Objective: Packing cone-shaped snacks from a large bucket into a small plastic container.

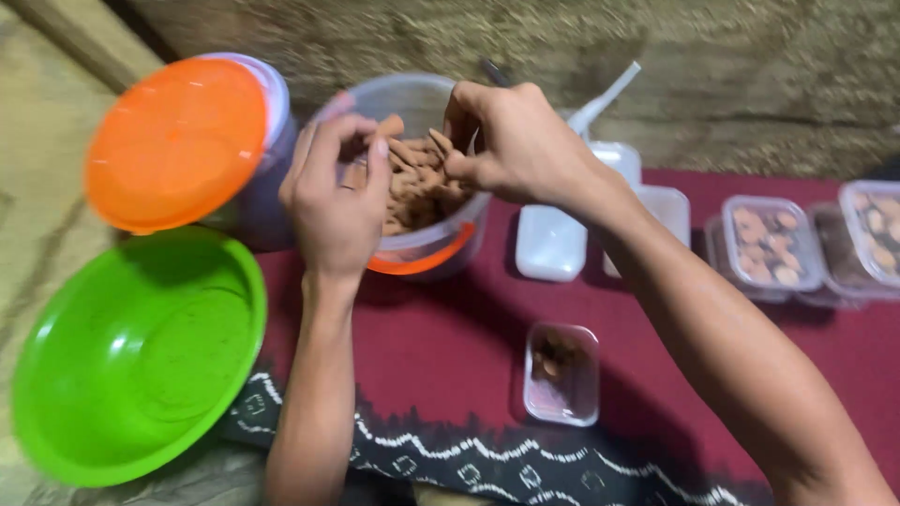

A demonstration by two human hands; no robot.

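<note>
A clear plastic bucket (424, 245) with an orange handle stands on a dark red cloth (450, 347) and is filled with brown stick-shaped snacks (417, 183). My left hand (336, 192) is at the bucket's near-left rim, its fingers closed on a few of the snacks. My right hand (511, 141) reaches in from the right, its fingers pinched among the snacks at the far side. A small open clear box (561, 373) with a few brown pieces in it sits on the cloth below the bucket.
A tub with an orange lid (178, 141) stands left of the bucket; a green bowl (141, 356) lies below it. White lids (553, 239) and a white spoon (605, 98) lie right of the bucket. Filled, closed boxes (773, 244) line the right edge.
</note>
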